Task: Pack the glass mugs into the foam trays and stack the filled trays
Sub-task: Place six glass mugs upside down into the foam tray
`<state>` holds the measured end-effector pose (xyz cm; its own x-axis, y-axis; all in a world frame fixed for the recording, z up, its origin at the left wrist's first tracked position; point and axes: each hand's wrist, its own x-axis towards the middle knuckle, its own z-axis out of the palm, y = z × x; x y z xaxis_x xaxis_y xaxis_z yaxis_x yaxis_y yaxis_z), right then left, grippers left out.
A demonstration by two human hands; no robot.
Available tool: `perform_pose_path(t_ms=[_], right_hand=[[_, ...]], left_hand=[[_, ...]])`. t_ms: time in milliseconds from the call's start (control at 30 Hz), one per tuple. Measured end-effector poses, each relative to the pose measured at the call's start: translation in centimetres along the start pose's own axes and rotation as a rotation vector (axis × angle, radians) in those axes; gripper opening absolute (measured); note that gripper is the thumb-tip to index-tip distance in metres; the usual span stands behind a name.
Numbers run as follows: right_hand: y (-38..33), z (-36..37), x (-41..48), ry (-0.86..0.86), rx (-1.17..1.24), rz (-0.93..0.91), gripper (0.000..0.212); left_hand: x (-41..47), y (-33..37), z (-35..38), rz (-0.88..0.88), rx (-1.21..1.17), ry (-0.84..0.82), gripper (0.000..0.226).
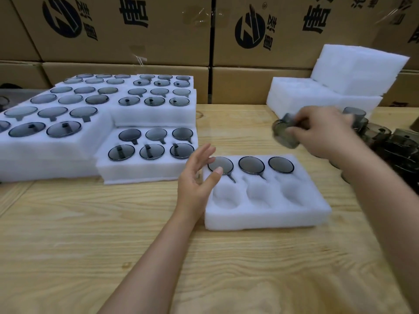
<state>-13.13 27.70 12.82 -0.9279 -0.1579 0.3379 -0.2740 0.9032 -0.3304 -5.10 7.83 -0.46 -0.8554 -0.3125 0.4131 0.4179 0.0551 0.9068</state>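
My right hand (326, 134), fingers wrapped on mug (284, 133), is beyond the empty near row of the tray (267, 219); left hand (199, 175), fingers spread, hovers at its left edge.

Three smoked-glass mugs (251, 164) are seated in the far row of the foam tray (267, 219); a fourth mug (283, 133) is held tilted beyond it.

A: How many mugs (251, 165) in the front tray (267, 217)?
B: Three, plus three empty pockets (258, 193).
A: And the middle tray (145, 172), left of centre?
B: Six. Six again in each of two rear trays (156, 114), upper middle.
A: Hands?
B: Two: left hand (195, 177), right hand (326, 134), with one held mug (283, 132).
A: Count of loose mugs (390, 141), right edge?
B: Too blurred to count.
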Motion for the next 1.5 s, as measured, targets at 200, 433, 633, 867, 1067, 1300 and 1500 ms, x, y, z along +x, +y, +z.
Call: perform_pose_path(t_ms=[200,433,633,867,1067,1300,1500], right_hand=[[-5.8,4.4,-5.9,-0.117,0.3,-0.312,0.01],[-4.8,7.4,-6.2,-0.053,0.715,-0.132,0.012],[-4.6,8.1,-6.6,-0.233,1.327,0.192,0.027],[-4.8,8.8,-7.0,-0.205,1.316,0.121,0.035],[-4.1,8.4,-7.1,-0.239,1.236,-0.01,0.035],[-4.6,9.1,-7.4,-0.15,1.162,0.047,0.03],[-4.8,9.0,-7.5,-0.292,1.152,-0.055,0.043]], left_hand=[[0.2,0.1,-0.1,0.006,0.009,-0.038,0.071],[0.6,0.0,0.1,0.076,0.079,0.037,0.039],[0.6,0.1,0.2,0.157,0.127,0.04,0.046],[0.6,0.7,0.0,0.213,0.08,-0.141,0.058],[0.7,0.9,-0.7,0.049,-0.157,-0.205,0.058],[0.4,1.2,-0.1,0.083,-0.056,-0.196,0.045],[1.0,1.5,-0.2,0.035,-0.149,-0.104,0.021]])
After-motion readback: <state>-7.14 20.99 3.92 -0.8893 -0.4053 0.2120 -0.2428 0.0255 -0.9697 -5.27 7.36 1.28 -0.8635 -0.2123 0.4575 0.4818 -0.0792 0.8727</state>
